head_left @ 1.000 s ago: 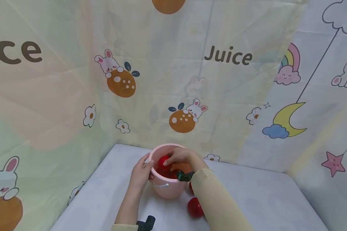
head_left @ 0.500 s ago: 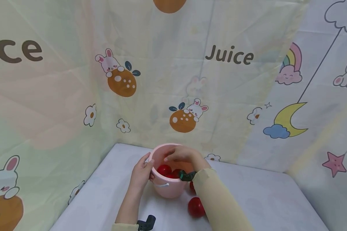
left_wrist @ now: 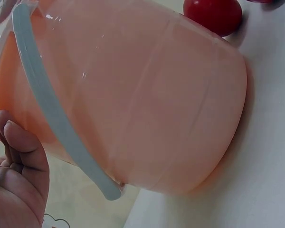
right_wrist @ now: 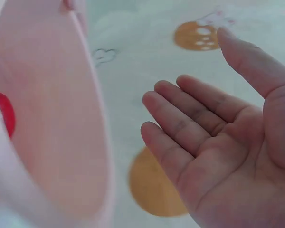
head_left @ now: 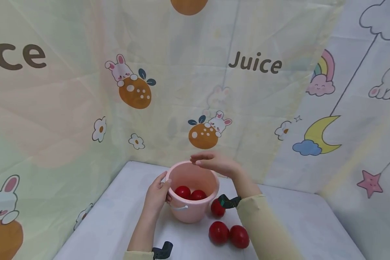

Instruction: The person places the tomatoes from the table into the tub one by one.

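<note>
Left hand (head_left: 157,193) grips pink bucket (head_left: 191,211); right hand (head_left: 216,164) hovers flat, empty

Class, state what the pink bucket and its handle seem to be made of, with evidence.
Pink bucket: probably thin, glossy plastic; light glows through its wall and small highlights show. Handle: apparently smooth, opaque white plastic, a flat moulded band.

Backdrop: I see a cartoon curtain (head_left: 195,83) with rabbits, oranges and "Juice" across the upper frame.
Right panel: moon, rainbow, star prints (head_left: 318,135).
Surface: white (head_left: 305,224), lower frame.
</note>
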